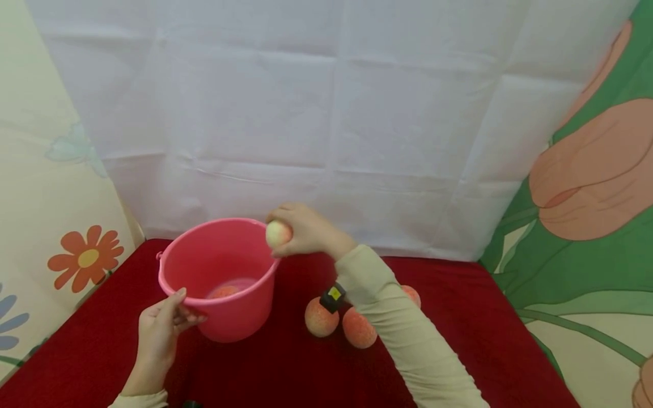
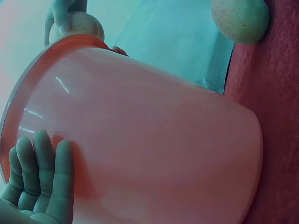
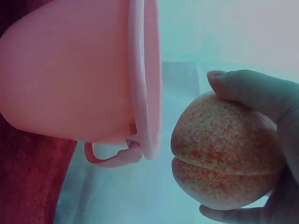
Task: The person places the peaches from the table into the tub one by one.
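A pink bucket (image 1: 237, 317) stands upright on the red cloth, left of the middle in the head view. My left hand (image 1: 160, 334) pinches its near rim, thumb over the edge and fingers (image 2: 44, 163) along the outer wall. Just above the right rim, my right hand (image 1: 311, 229) holds a peach (image 1: 278, 233) between thumb and fingers. Its speckled skin and crease show in the right wrist view, with the peach (image 3: 224, 154) beside the bucket's opening. Another peach (image 1: 224, 291) lies on the bucket's bottom, partly hidden by the near wall.
Right of the bucket, two peaches (image 1: 321, 318) lie on the red cloth (image 1: 285, 362), with another peach (image 1: 411, 294) partly behind the right sleeve (image 1: 403, 323). A white sheet (image 1: 326, 124) hangs behind. The bucket's handle (image 3: 112, 161) hangs at its side.
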`<state>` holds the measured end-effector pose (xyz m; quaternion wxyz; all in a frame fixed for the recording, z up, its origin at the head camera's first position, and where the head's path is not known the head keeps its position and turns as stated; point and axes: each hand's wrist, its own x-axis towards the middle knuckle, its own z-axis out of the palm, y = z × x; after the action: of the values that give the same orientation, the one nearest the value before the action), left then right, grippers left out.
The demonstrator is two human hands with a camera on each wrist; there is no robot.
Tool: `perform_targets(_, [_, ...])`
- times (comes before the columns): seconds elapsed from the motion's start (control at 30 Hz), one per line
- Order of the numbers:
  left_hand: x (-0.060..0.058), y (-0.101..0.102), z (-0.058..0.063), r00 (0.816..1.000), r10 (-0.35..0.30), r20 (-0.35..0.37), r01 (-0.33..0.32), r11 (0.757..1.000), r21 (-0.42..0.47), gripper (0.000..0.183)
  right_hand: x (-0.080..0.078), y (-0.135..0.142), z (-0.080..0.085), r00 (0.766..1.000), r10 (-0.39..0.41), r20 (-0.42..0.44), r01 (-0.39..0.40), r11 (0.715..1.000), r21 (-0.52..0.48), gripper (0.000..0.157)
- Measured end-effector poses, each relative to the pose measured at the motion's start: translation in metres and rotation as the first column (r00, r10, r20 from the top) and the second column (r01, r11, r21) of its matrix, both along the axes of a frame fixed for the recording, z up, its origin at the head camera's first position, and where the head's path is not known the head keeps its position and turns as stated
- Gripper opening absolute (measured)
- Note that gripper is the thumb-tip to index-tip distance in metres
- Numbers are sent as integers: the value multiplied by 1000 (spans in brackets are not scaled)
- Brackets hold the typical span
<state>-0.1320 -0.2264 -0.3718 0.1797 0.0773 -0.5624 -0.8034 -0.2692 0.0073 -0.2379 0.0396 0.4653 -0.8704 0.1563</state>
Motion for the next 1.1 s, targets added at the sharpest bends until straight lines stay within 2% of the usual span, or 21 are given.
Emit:
perform_targets(0.37, [1, 0, -1, 1000, -23, -21, 24, 1000, 20, 41, -2, -7, -4, 999, -22, 36, 22, 1000, 5, 56])
perform_targets(0.5, [2, 1, 0, 1000, -16, -7, 16, 1000, 12, 41, -2, -11, -5, 999, -15, 37, 15, 1000, 3, 56])
perform_targets(0.9, [5, 0, 2, 1000, -11, -15, 11, 1000, -1, 40, 4, -28, -5, 998, 47, 30, -48, 999, 13, 56])
perform_targets(1.1, [5, 1, 1, 1000, -5, -16, 5, 1000, -10, 41, 7, -38, -5, 996, 93, -15, -93, 996, 3, 56])
